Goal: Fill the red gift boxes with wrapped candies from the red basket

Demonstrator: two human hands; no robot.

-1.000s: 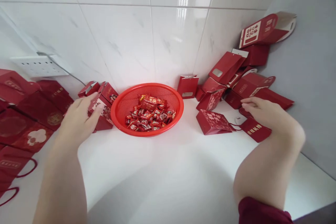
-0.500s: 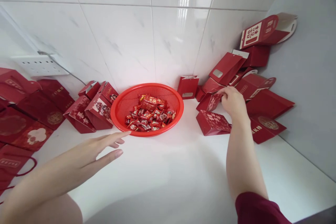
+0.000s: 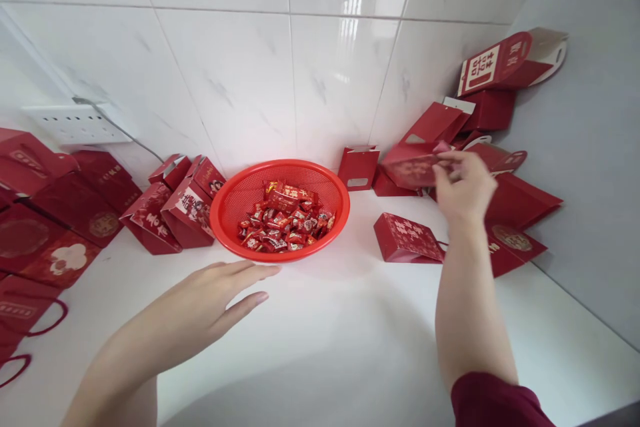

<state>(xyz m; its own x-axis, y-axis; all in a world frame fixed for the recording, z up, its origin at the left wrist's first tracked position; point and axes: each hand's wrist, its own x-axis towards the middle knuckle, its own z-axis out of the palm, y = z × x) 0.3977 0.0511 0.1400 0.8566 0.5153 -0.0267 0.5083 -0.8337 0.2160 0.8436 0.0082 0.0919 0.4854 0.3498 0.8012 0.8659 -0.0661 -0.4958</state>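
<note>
Right hand (image 3: 465,192) pinches blurred red cardboard box (image 3: 411,172), long axis toward round red plastic basket (image 3: 280,256); left hand (image 3: 207,303): fingers parted, empty.

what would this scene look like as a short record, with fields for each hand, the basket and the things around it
left hand: open, holding nothing, in front of the round red plastic basket
right hand: gripping a blurred, patterned red cardboard box
basket contents: small red-wrapped sweets
left of basket: dark-red cardboard boxes with printed fronts
right of basket: small upright red paper bag with a pale window
surface: smooth white countertop
behind: glossy white wall tiles
</note>
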